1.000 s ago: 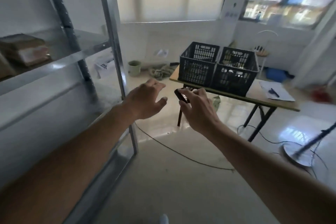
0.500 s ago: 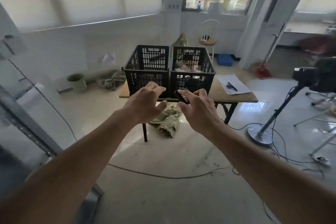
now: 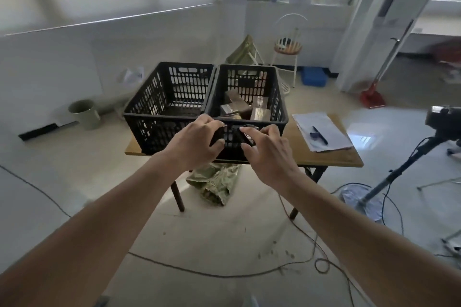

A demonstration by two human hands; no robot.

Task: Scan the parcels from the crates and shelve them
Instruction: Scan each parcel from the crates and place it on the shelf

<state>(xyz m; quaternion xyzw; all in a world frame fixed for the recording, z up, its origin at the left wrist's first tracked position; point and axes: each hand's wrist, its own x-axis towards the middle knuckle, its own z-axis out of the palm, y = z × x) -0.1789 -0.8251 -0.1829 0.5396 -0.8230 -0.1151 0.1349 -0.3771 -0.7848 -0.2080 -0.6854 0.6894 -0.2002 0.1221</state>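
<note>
While papers (image 3: 321,129) flank the crates (image 3: 207,109), cables (image 3: 224,274) cross the floor

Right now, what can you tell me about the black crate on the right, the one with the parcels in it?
The right crate is black, apparently plastic, with slotted lattice walls, a solid rim and an open top. It stands upright on the wooden table, pressed side by side against the left crate, which looks empty. Inside lie several brown, tape-wrapped parcels in a loose heap. The left hand and right hand hover in front of its near wall; whether they touch it is unclear.
</note>
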